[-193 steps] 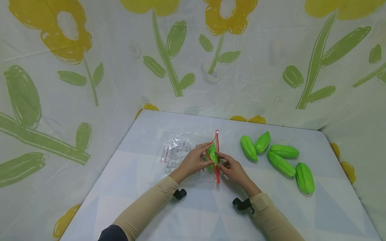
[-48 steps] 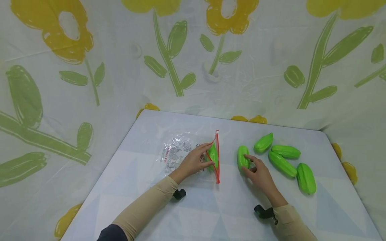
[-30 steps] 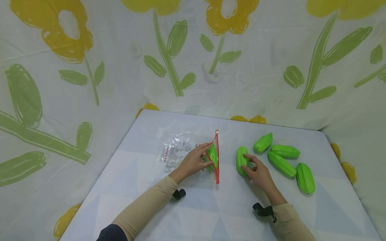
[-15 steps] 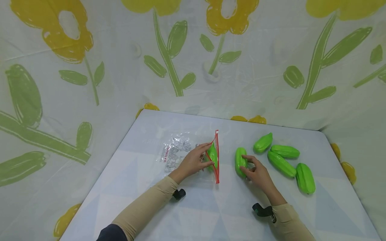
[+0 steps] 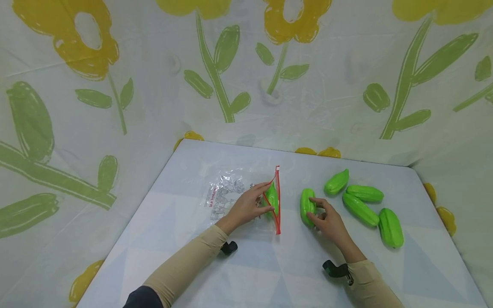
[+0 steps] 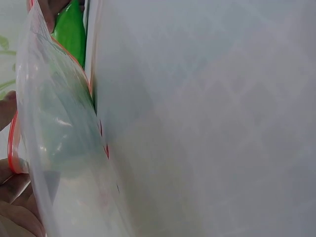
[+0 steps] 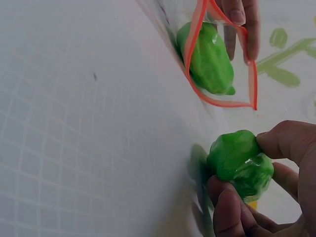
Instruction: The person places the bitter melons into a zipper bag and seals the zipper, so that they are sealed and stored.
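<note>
My left hand [image 5: 248, 204] holds up the red-edged mouth of a clear zip bag [image 5: 227, 188] lying on the table. Just inside that mouth sits a bright green, ridged, squash-like vegetable [image 5: 273, 199]; the right wrist view shows the red zip strip [image 7: 189, 64] gaping around it. To the right of the bag, my right hand [image 5: 329, 220] grips a second green vegetable [image 5: 306, 207] between thumb and fingers, with its end [image 7: 239, 160] facing the right wrist camera. In the left wrist view the bag's film [image 6: 64, 133] covers much of the left side.
Several more green vegetables [image 5: 360, 209] lie in a loose group to the right of my right hand. The table [image 5: 246, 282] has a pale triangle pattern. Flower-printed curtains [image 5: 308, 107] stand along its back and sides.
My right hand has left the bag's mouth, taken the leftmost vegetable from the group and drawn it slightly towards the bag. Over the last half second it is nearly still. My left hand stays put.
</note>
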Available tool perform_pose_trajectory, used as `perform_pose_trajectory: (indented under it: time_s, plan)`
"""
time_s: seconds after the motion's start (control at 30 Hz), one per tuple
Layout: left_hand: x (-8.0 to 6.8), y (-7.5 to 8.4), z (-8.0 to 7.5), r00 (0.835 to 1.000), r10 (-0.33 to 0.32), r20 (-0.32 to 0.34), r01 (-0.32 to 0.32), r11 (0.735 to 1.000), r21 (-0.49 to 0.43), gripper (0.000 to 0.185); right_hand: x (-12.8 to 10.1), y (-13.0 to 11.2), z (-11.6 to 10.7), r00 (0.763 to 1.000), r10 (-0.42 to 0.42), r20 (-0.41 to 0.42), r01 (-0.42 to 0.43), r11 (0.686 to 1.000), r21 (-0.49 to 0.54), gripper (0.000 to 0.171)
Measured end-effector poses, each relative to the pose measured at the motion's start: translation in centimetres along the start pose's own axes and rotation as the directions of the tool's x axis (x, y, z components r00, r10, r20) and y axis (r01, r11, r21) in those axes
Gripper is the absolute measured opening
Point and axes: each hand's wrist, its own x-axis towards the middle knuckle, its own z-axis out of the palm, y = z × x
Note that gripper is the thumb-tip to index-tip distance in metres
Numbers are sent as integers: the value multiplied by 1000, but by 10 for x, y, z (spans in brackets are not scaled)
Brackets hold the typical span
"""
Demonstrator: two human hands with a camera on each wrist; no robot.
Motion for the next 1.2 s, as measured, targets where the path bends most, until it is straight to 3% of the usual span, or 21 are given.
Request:
perform_pose_trajectory:
  time_s: [0.27, 0.57, 1.2]
  plan:
    - [1, 1, 0, 1000, 8, -1, -8, 1000, 11, 76, 2, 1, 0, 1000, 1, 7, -1, 1000, -14, 55]
    - [0, 1, -1, 1000, 6, 5, -6, 1000, 13, 75, 3, 1, -3, 997, 57, 49, -56, 998, -21, 58]
    - [1, 0, 0, 1000, -2, 1, 2, 1000, 2, 76, 6, 2, 1, 998, 17, 61, -15, 1000, -22, 57]
